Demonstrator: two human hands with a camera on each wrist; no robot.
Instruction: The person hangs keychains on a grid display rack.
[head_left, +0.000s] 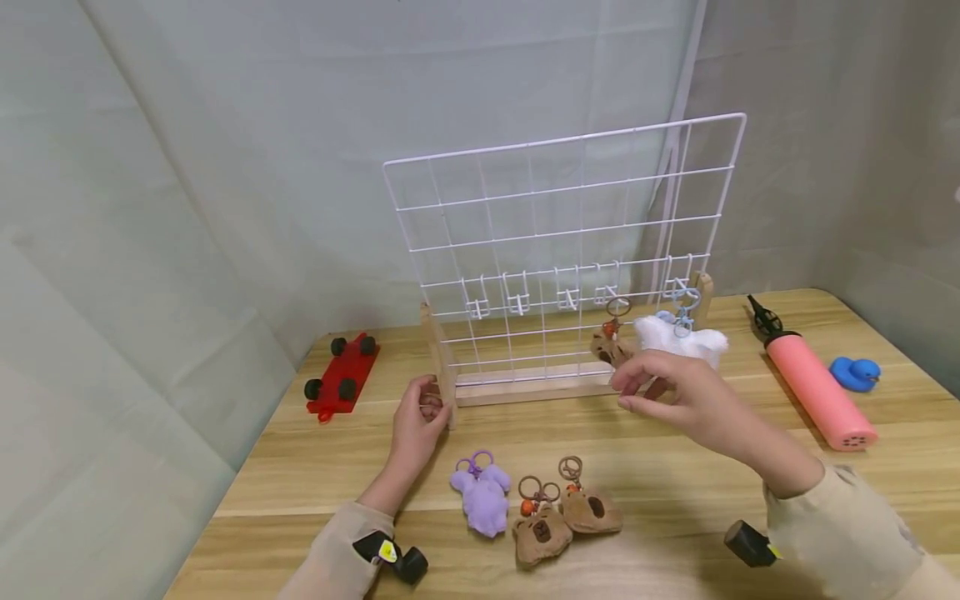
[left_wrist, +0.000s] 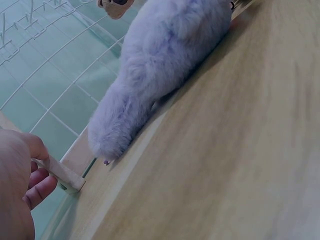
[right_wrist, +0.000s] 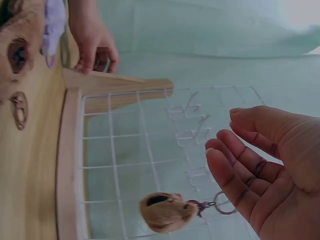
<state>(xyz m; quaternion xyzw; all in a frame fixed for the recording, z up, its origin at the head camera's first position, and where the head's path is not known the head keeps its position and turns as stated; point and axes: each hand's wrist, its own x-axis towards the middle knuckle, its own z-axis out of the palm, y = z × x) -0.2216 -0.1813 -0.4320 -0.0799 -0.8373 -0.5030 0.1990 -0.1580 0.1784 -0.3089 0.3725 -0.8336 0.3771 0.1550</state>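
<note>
My left hand grips the lower end of the wooden side stand of a white wire grid rack. My right hand is in front of the rack's right side, fingers loosely bent with nothing between them. Just beyond it hangs a brown plush keychain, its ring by one of the white hooks. A white plush keychain with a blue clasp hangs at the rightmost hook, partly behind my right hand. On the table lie a purple plush keychain and two brown plush keychains.
Several white hooks line one grid wire. A red toy car chassis with black wheels sits left of the rack. At the right lie a pink hand pump with a black nozzle and a blue rubber duck.
</note>
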